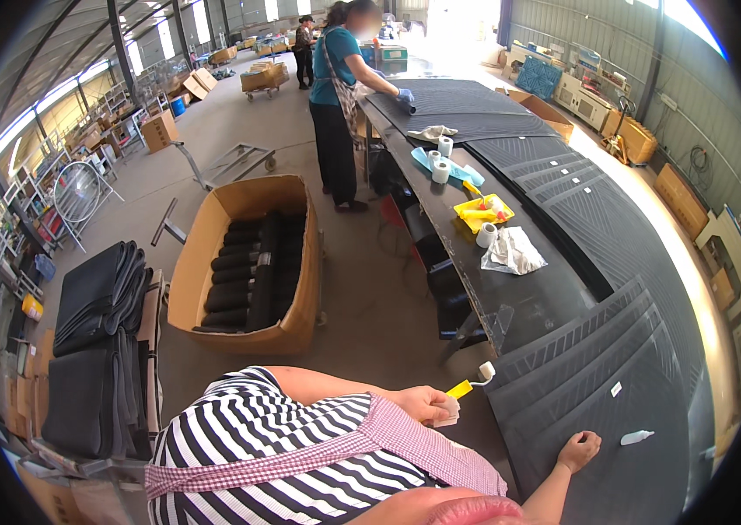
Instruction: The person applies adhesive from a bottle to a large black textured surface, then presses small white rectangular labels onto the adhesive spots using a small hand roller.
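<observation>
My left hand (427, 405), in front of my body, is closed round the yellow handle of a small roller (486, 372) with a white head. A small stack of whitish slips (449, 413) is also in that hand. My right hand (580, 450) is over the stack of black ribbed mats (563, 411) on the table, fingers curled together. Whether anything is between those fingers is hidden. To its right a small white squeeze bottle (636, 437) lies on the top mat. A small white label (616, 388) sits on that mat beyond my hand.
Farther along the black table (545, 306) are a plastic bag with white cloth (515, 251), a yellow tray (484, 211) and several white rolls. A co-worker (335, 96) handles mats at the far end. A cardboard box (187, 289) of black rolls and folded black sheets (95, 394) stand left.
</observation>
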`<state>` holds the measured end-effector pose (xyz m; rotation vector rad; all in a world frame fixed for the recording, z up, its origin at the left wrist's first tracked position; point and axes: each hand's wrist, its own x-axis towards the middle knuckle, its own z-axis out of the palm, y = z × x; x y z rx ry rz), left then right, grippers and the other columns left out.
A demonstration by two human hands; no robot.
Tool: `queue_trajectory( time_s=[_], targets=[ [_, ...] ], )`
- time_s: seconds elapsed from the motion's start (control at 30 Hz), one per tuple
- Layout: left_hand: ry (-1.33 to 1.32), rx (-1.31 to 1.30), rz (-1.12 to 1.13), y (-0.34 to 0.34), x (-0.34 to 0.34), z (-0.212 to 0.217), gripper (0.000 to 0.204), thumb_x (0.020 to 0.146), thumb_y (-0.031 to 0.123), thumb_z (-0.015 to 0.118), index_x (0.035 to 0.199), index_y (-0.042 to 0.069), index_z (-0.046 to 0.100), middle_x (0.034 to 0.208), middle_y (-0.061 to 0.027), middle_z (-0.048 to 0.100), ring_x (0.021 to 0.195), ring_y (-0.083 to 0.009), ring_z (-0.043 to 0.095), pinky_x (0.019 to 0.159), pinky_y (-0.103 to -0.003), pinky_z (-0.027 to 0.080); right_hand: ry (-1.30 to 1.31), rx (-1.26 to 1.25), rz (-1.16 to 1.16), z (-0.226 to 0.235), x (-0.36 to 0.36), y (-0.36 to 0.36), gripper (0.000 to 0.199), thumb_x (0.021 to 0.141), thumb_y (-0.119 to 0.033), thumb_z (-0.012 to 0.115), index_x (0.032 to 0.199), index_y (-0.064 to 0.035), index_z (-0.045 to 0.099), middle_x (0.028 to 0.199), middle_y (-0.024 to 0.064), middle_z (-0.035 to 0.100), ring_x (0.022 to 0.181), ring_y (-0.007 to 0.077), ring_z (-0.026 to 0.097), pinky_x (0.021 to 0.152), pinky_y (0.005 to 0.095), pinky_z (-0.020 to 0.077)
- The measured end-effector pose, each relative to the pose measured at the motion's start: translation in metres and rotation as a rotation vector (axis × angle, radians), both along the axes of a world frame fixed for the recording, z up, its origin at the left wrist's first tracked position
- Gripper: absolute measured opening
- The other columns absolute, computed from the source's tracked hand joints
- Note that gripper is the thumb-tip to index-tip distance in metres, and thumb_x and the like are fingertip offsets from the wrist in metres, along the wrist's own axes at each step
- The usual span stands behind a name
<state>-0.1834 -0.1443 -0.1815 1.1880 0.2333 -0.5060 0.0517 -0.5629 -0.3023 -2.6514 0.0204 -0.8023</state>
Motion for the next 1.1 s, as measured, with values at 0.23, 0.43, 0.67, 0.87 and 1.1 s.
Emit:
queue_trajectory(
  time_s=[0.23, 0.43, 0.67, 0.87, 1.1],
  targets=[
    [0.083, 0.059, 0.102, -0.005, -0.003, 0.008, 0.005, 0.096, 0.013, 0.064, 0.092, 0.009, 0.065, 0.084, -0.0028, 0.060, 0.077, -0.0130, 0.057, 0.077, -0.031, 0.047, 0.028, 0.011, 0.004, 0.004, -0.001, 0.003, 0.002, 0.082, -0.005, 0.061, 0.083, -0.0047, 0.059, 0.096, 0.0125, 0.058, 0.096, 0.0324, 0.057, 0.088, 0.0427, 0.0461],
    [0.046, 0.006, 0.076, -0.004, -0.003, 0.002, 0.007, 0.096, 0.011, 0.062, 0.090, 0.011, 0.065, 0.082, -0.0030, 0.059, 0.075, -0.0128, 0.055, 0.078, -0.032, 0.046, 0.028, 0.002, 0.007, 0.002, 0.001, 0.004, 0.004, 0.081, -0.005, 0.062, 0.085, -0.0054, 0.061, 0.097, 0.0115, 0.059, 0.097, 0.0319, 0.057, 0.088, 0.0422, 0.0468],
    [0.124, 0.051, 0.101, -0.014, 0.000, 0.016, 0.012, 0.097, 0.011, 0.060, 0.086, 0.011, 0.063, 0.078, -0.0016, 0.056, 0.073, -0.0126, 0.053, 0.077, -0.031, 0.045, 0.029, 0.022, 0.021, 0.005, -0.005, 0.004, 0.004, 0.083, -0.007, 0.062, 0.086, -0.0051, 0.060, 0.096, 0.0121, 0.058, 0.097, 0.0319, 0.057, 0.087, 0.0425, 0.0461],
    [-0.265, -0.114, -0.115, -0.021, 0.032, -0.028, 0.005, 0.094, 0.007, 0.063, 0.091, 0.005, 0.062, 0.085, -0.0019, 0.057, 0.081, -0.0130, 0.054, 0.079, -0.029, 0.046, -0.155, 0.110, 0.199, 0.022, -0.009, -0.002, 0.004, 0.074, -0.006, 0.063, 0.076, -0.0025, 0.064, 0.081, 0.0141, 0.064, 0.077, 0.0343, 0.061, 0.072, 0.0447, 0.0500],
    [-0.159, 0.148, -0.004, -0.060, 0.075, 0.007, 0.021, 0.100, 0.018, 0.057, 0.113, 0.001, 0.062, 0.084, -0.0010, 0.056, 0.075, -0.0087, 0.051, 0.075, -0.026, 0.045, -0.168, 0.569, 0.084, 0.018, -0.013, 0.002, 0.006, 0.079, -0.008, 0.067, 0.085, -0.0052, 0.067, 0.083, 0.0078, 0.066, 0.075, 0.0233, 0.063, 0.072, 0.0350, 0.0509]
  ],
)
